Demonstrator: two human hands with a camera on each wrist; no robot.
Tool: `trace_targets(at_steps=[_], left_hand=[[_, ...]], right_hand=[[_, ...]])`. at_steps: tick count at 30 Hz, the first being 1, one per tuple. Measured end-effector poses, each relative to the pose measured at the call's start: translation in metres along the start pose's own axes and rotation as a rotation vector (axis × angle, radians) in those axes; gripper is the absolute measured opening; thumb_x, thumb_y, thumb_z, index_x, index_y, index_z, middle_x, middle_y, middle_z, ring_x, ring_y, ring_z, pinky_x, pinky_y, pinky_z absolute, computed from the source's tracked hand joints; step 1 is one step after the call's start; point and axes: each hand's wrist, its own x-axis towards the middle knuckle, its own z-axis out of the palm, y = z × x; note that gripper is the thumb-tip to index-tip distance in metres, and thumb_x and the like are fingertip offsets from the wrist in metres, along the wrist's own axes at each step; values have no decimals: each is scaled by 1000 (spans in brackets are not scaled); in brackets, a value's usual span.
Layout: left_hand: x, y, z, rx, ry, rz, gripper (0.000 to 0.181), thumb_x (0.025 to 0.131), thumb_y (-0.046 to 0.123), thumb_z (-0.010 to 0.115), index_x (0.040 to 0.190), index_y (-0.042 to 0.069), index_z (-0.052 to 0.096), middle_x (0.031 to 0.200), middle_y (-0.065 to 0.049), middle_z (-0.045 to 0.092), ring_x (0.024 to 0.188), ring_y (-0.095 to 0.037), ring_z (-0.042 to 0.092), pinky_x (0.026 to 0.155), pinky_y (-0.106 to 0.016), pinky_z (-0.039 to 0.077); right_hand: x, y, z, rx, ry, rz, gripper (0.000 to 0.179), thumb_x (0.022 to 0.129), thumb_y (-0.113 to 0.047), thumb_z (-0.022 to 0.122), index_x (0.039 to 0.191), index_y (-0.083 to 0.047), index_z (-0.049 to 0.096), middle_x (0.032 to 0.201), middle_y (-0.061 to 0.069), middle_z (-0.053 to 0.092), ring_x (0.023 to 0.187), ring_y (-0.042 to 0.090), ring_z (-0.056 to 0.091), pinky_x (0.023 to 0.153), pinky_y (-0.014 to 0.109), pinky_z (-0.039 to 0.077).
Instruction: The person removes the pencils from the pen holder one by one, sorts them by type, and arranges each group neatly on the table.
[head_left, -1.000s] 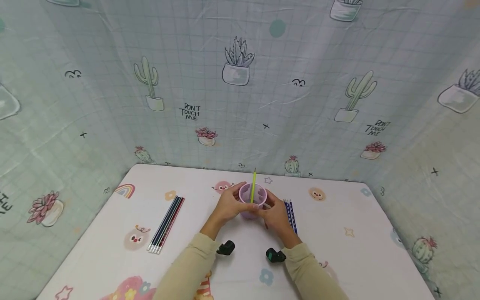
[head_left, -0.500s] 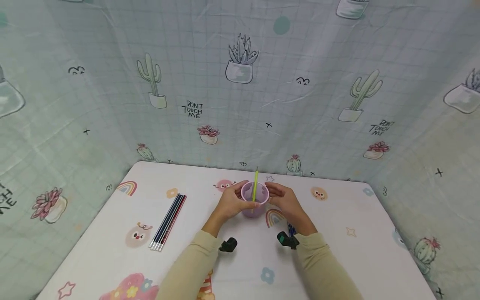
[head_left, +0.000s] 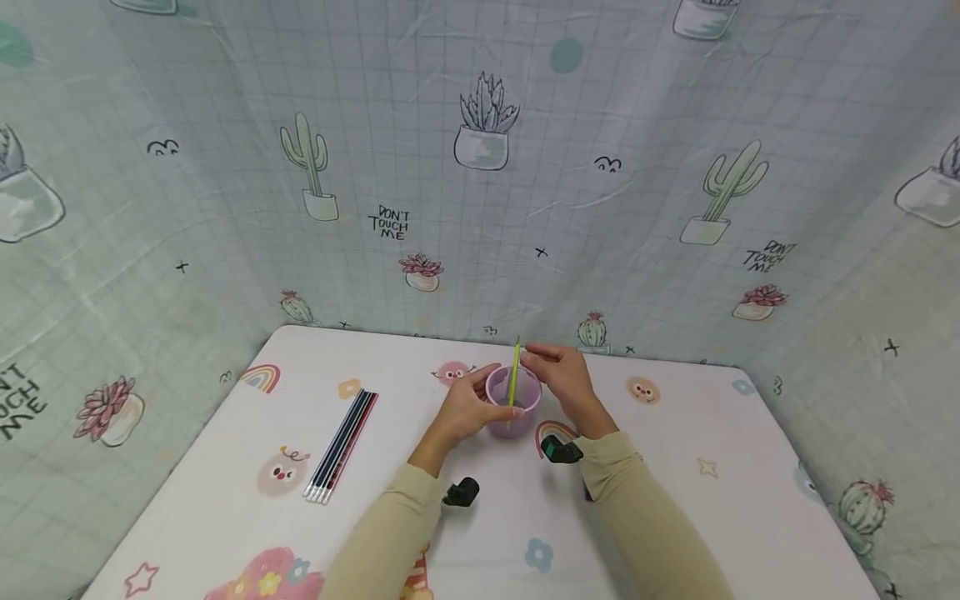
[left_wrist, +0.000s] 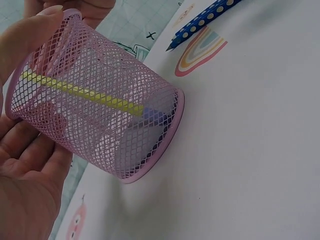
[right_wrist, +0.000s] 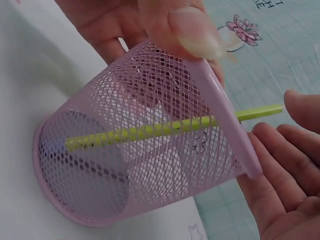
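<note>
A pink mesh pencil holder [head_left: 507, 430] stands in the middle of the table, with a yellow-green pencil [head_left: 513, 375] leaning inside and its upper end rising past the rim. My left hand [head_left: 463, 408] grips the holder from the left, thumb over the near rim and fingers behind. At the holder's right, my right hand [head_left: 567, 382] reaches by the pencil's top. The right wrist view has that pencil [right_wrist: 260, 112] ending just short of the right thumb [right_wrist: 305, 111], the right fingers spread beside the rim and a gap between thumb and fingers.
On the left of the table [head_left: 450, 550] lies a row of several dark and red pencils [head_left: 341, 446]. Blue dotted pencils [left_wrist: 210, 19] lie to the right, mostly hidden by the right forearm in the head view. A printed cloth [head_left: 480, 225] hangs behind the table.
My right hand has let go of the holder's right side, drawn off to the right, then moved up beside the pencil's top. The left hand stays on the holder.
</note>
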Motion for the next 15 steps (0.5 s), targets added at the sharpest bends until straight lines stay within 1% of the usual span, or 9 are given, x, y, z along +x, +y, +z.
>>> trace_targets(at_steps=[3,6,11,15], left_hand=[[0,0,0,-4,-2,8,96,77,26,95,156,3,45,150,-14,61,140,-34,58,116,-47,50],[0,0,-1,-13,-3,12,97,77,25,94,156,2,44,149,-12,61,140,-35,58,116,-48,49],[0,-1,-1,-24,-3,27,96,78,23,94,157,1,43,150,-13,61,140,-36,57,117,-50,48],[-2,-2,-1,-7,-3,13,97,77,26,94,157,3,44,151,-11,60,140,-31,58,117,-47,49]], right_hand=[[6,-4,5,-6,18,-10,37,97,-22,75,131,-6,72,125,18,75,109,19,75,107,52,56],[10,-8,10,-19,26,-25,37,96,-20,76,128,-3,73,120,19,77,105,21,76,105,52,57],[15,-10,17,-31,27,-37,33,95,-16,77,123,2,74,116,21,77,101,23,78,97,46,62],[17,-10,20,-48,60,-39,27,96,-12,75,119,2,76,114,21,78,98,23,79,92,41,64]])
